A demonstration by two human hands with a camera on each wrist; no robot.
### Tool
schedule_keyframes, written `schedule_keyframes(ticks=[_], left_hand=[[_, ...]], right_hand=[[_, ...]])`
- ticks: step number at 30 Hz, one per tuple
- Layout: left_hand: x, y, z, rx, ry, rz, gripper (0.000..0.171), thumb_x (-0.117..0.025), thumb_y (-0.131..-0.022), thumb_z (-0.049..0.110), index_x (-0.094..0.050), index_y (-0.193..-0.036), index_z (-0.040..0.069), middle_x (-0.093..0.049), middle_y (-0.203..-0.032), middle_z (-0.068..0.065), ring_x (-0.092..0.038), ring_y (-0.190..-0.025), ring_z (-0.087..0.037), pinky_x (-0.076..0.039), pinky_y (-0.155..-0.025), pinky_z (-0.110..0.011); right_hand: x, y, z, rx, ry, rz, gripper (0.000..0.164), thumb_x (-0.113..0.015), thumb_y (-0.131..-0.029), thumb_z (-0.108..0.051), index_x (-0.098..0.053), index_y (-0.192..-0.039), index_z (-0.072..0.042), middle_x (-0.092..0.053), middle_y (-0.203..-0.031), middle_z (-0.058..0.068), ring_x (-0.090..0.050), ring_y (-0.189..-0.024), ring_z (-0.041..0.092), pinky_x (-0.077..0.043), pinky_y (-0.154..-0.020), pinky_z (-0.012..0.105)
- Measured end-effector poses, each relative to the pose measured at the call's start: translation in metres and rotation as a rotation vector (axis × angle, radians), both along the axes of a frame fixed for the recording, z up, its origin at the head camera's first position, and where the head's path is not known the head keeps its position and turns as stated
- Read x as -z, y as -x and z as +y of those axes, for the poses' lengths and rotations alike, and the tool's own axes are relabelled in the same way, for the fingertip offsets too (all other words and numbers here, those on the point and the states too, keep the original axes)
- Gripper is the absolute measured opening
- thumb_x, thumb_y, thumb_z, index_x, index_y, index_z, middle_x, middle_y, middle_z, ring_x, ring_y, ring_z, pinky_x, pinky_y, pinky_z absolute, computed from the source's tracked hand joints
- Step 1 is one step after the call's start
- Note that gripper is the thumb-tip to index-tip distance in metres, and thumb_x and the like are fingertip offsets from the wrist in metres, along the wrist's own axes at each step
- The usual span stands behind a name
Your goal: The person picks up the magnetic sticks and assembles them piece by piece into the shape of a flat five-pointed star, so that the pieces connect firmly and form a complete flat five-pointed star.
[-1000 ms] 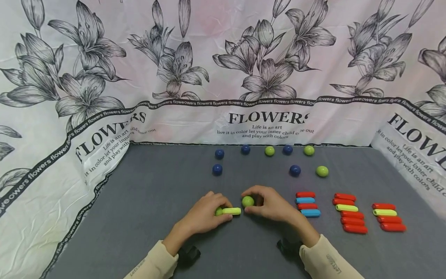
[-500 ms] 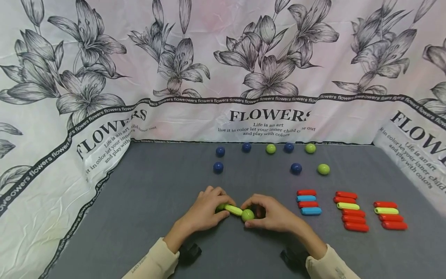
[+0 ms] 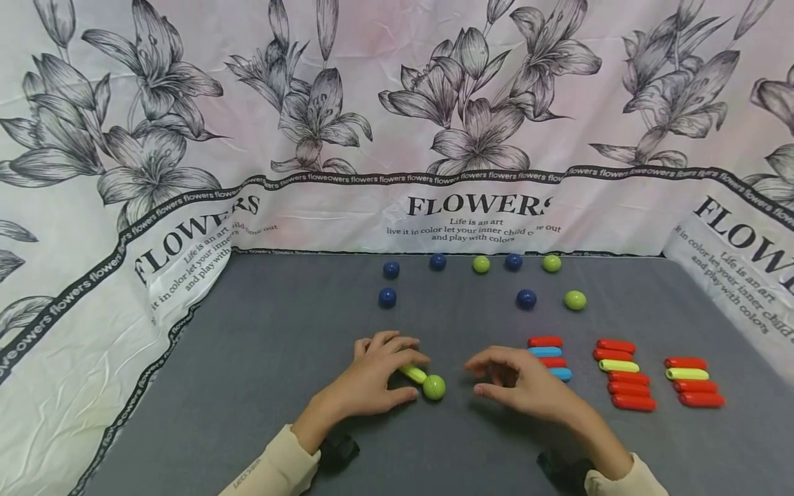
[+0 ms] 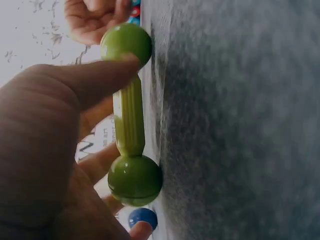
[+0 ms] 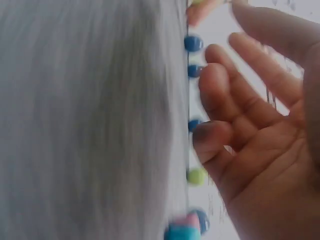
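Note:
A yellow-green stick (image 4: 129, 122) with a green ball at each end lies on the grey table, forming a small dumbbell. Its near ball (image 3: 434, 387) shows in the head view, while the other ball (image 4: 135, 182) is hidden there under the left hand. My left hand (image 3: 380, 375) arches over the dumbbell with fingers spread, the thumb on one side and the other fingers beyond it. Off to the right, my right hand (image 3: 524, 382) hovers apart from the ball, holding nothing, its fingers loosely bent.
Several blue balls (image 3: 387, 297) and green balls (image 3: 575, 300) sit toward the table's back. At right lie three columns of sticks: red and blue ones (image 3: 546, 342), then red sticks (image 3: 631, 401) with a yellow one, then a similar column (image 3: 701, 399). A floral cloth (image 3: 335, 213) hangs behind.
The right hand brought a green ball against the stick's end, then released it and drew away right. The left hand's fingers have spread, and the stick has tilted toward the front right.

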State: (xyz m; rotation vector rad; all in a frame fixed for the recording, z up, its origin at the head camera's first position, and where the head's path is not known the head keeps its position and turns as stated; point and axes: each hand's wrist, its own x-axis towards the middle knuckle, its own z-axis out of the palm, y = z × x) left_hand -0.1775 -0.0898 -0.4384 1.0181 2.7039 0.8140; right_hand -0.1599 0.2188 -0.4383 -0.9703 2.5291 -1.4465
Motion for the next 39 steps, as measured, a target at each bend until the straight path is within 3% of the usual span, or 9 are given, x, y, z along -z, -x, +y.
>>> schedule_keyframes(ticks=[5,8,10,16,22,25,30,35,39], left_hand=[[0.0,-0.002,0.001,0.064,0.029,-0.052,0.047,-0.071,-0.093,0.048,-0.06,-0.138,0.038,-0.039,-0.162,0.0,-0.019,-0.156,-0.037,-0.013,-0.114,-0.068],[0.001,-0.002,0.001,0.072,0.025,-0.069,0.041,-0.071,-0.091,0.052,-0.065,-0.129,0.04,-0.038,-0.163,0.001,-0.015,-0.157,-0.037,-0.011,-0.115,-0.069],[0.002,-0.002,0.001,0.065,0.019,-0.06,0.034,-0.073,-0.089,0.055,-0.068,-0.12,0.041,-0.04,-0.162,0.002,-0.016,-0.157,-0.037,-0.009,-0.115,-0.07],[0.003,-0.003,0.002,0.045,-0.004,-0.033,0.029,-0.079,-0.079,0.063,-0.07,-0.097,0.043,-0.046,-0.158,0.005,-0.016,-0.156,-0.038,0.0,-0.114,-0.074],[0.002,-0.003,0.003,0.051,-0.009,0.0,0.028,-0.078,-0.082,0.059,-0.073,-0.104,0.042,-0.043,-0.16,0.006,-0.012,-0.158,-0.038,0.0,-0.114,-0.074],[0.002,-0.003,0.004,0.063,-0.011,-0.006,0.028,-0.075,-0.087,0.054,-0.073,-0.111,0.041,-0.04,-0.162,0.005,-0.009,-0.159,-0.037,-0.004,-0.115,-0.073],[0.001,-0.004,0.003,0.089,-0.013,-0.049,0.029,-0.073,-0.09,0.049,-0.071,-0.117,0.04,-0.038,-0.164,0.004,-0.006,-0.159,-0.036,-0.014,-0.116,-0.068],[0.002,-0.003,0.003,0.103,-0.004,-0.042,0.029,-0.072,-0.092,0.047,-0.071,-0.119,0.039,-0.038,-0.164,0.003,-0.005,-0.159,-0.039,-0.018,-0.115,-0.068],[0.003,-0.003,0.003,0.115,-0.007,-0.044,0.029,-0.071,-0.093,0.046,-0.071,-0.121,0.038,-0.038,-0.164,0.001,-0.004,-0.159,-0.041,-0.019,-0.115,-0.07]], right_hand=[[-0.007,-0.002,0.034,0.174,-0.137,0.209,0.03,-0.086,-0.082,-0.016,-0.075,-0.11,-0.018,-0.067,-0.1,-0.002,-0.054,-0.081,0.008,-0.048,-0.067,0.025],[-0.01,-0.003,0.055,0.252,-0.255,0.272,0.031,-0.09,-0.077,-0.021,-0.076,-0.105,-0.025,-0.064,-0.1,-0.009,-0.05,-0.092,0.005,-0.045,-0.076,0.027],[-0.012,-0.005,0.068,0.273,-0.326,0.274,0.031,-0.092,-0.075,-0.026,-0.075,-0.101,-0.029,-0.063,-0.098,-0.014,-0.047,-0.095,0.002,-0.04,-0.077,0.028],[-0.013,-0.006,0.094,0.284,-0.484,0.26,0.034,-0.093,-0.07,-0.029,-0.067,-0.089,-0.038,-0.054,-0.083,-0.022,-0.045,-0.081,-0.004,-0.027,-0.071,0.028],[-0.018,-0.004,0.09,0.271,-0.555,0.184,0.028,-0.092,-0.073,-0.03,-0.073,-0.091,-0.039,-0.057,-0.087,-0.021,-0.045,-0.082,-0.003,-0.026,-0.072,0.029],[-0.018,-0.005,0.079,0.246,-0.519,0.183,0.026,-0.091,-0.073,-0.031,-0.074,-0.091,-0.039,-0.055,-0.084,-0.019,-0.044,-0.08,-0.001,-0.027,-0.07,0.028],[-0.015,-0.006,0.049,0.13,-0.336,0.232,0.024,-0.089,-0.078,-0.022,-0.073,-0.091,-0.035,-0.057,-0.082,-0.018,-0.048,-0.075,0.001,-0.04,-0.066,0.021],[-0.013,-0.008,0.011,0.013,-0.196,0.102,0.016,-0.082,-0.087,-0.024,-0.074,-0.1,-0.028,-0.066,-0.09,-0.014,-0.054,-0.072,0.0,-0.049,-0.064,0.021],[-0.009,-0.007,-0.014,-0.059,-0.15,0.079,0.013,-0.079,-0.09,-0.025,-0.074,-0.102,-0.025,-0.065,-0.087,-0.013,-0.05,-0.065,-0.002,-0.047,-0.058,0.02]])
